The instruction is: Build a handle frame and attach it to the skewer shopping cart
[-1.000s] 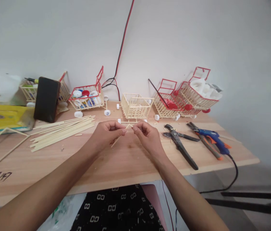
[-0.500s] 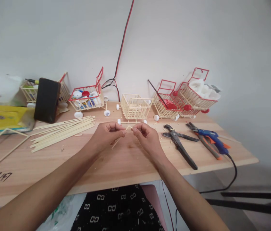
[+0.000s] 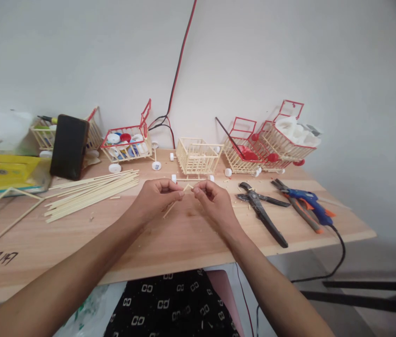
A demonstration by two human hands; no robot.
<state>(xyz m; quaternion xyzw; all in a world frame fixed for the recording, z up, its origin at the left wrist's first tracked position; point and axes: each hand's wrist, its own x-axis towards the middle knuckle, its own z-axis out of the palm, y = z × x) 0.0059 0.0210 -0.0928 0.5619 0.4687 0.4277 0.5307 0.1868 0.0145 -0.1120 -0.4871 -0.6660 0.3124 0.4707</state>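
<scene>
My left hand (image 3: 160, 195) pinches a thin wooden stick (image 3: 169, 210), whose lower end sticks out below the fingers. My right hand (image 3: 215, 197) pinches another short stick (image 3: 190, 186). The two sticks meet at an angle between my fingertips, forming a small peak. Whether they are glued there I cannot tell. Just behind my hands stands a small unpainted stick cart (image 3: 199, 159) with white wheels. Left of my left hand lies a pile of loose sticks (image 3: 92, 194).
Cutting pliers (image 3: 263, 213) and a blue glue gun (image 3: 310, 203) lie to the right. Red-trimmed carts (image 3: 128, 142) line the wall, one full of bottle caps. A black phone (image 3: 69, 147) leans at the left, near a stick frame (image 3: 11, 224) and a yellow packet (image 3: 6, 169).
Almost nothing differs. Both hands keep the same pinch on the sticks, and the view has shifted very slightly.
</scene>
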